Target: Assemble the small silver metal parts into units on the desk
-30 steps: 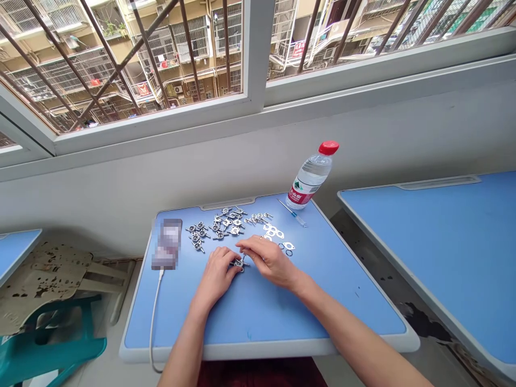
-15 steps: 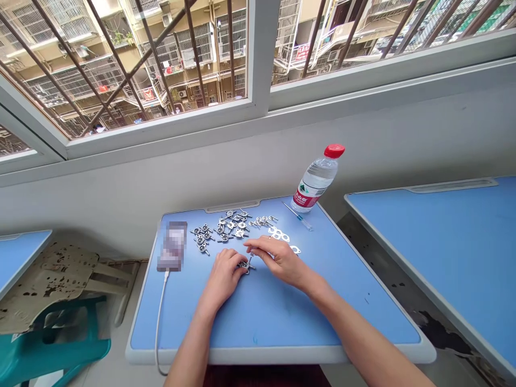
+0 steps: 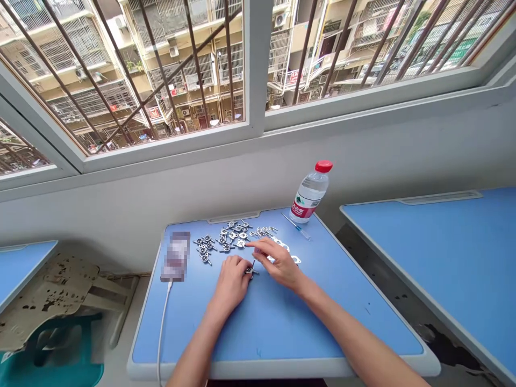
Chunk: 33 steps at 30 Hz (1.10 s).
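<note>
Barred windows look out on apartment blocks above a white wall. At the far left, a blue desk sits beside a stained seat board and a teal stool. On the blue tabletop of the middle desk, a blurred phone lies near the left edge, its white cable running down over the front edge. Cross-shaped metal fittings lie in a loose cluster toward the back edge. Near the middle of the tabletop, the left hand is curled, its fingertips closed on a small metal fitting between the two hands. The right hand is relaxed and partly open, its fingers reaching left, near that fitting. Flat metal rings lie just beyond it, partly hidden. Toward the back right corner, a small screwdriver lies just beside an upright red-capped water bottle. Another blue desk stands at the far right.
</note>
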Tool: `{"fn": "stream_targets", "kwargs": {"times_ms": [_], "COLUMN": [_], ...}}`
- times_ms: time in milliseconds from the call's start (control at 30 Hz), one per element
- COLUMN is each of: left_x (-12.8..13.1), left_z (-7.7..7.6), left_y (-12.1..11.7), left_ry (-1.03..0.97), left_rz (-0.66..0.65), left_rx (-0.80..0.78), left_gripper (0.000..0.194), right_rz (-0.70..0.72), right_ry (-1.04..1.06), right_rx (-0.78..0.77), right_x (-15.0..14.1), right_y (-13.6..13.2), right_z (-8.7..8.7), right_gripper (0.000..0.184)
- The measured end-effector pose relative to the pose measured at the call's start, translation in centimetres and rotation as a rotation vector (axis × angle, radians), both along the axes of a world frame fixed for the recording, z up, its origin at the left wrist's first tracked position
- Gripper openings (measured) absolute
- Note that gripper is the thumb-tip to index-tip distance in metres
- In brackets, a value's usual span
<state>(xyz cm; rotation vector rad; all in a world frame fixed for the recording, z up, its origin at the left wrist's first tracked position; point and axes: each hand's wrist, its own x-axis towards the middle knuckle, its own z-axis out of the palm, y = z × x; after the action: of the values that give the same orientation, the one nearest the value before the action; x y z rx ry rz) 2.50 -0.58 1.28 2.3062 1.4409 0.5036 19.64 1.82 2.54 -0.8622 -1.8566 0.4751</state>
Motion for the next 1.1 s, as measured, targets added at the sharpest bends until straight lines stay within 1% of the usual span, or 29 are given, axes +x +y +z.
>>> {"fn": "stream_targets", "kwargs": {"times_ms": [167,267,333,467,633,767,933,1033,1100], "left_x": [0.4,0.6,0.6,0.3,-0.1,-0.2,-0.3,-0.3,-0.3], "left_z": [1.3,1.9,1.9,1.3,0.3,0.0,-0.1,-0.3,-0.4], "left_y": [0.6,1.1,1.5,2.0,2.2,2.0,2.0,2.1,2.1], "left_ry": [0.074,0.110,0.115,0.029,-0.070,-0.112,-0.125,-0.129,-0.140], "left_rz": [-0.023,-0.057,-0.075,-0.116,-0.124,-0.129,-0.110,-0.110,-0.112], "left_rx": [-0.049,-0.084,-0.091,-0.087,-0.075,-0.069,-0.083,-0.064,-0.053], "left_gripper": [0.013,0.011,0.010,0.011,0.012,0.015,0.012,0.013,0.013], "right_rz": [0.037,0.037,0.035,0.041,0.055,0.069,0.105,0.106,0.102], "right_ry": [0.090,0.089,0.071,0.085,0.118,0.118,0.071,0.092,0.107], "right_rx": [-0.055,-0.062,-0.054,-0.059,-0.080,-0.105,-0.126,-0.158,-0.152], "right_x": [-0.2,0.0,0.1,0.4,0.5,0.6,0.7,0.6,0.5], "right_y": [0.2,0.3,0.4,0.8,1.3,1.2,0.9,0.8,0.8], "right_z": [-0.3,-0.2,-0.1,0.0,-0.3,-0.3,0.0,-0.1,-0.3], "right_gripper": [0.027,0.024,0.024,0.024,0.024,0.024,0.023,0.021,0.022]}}
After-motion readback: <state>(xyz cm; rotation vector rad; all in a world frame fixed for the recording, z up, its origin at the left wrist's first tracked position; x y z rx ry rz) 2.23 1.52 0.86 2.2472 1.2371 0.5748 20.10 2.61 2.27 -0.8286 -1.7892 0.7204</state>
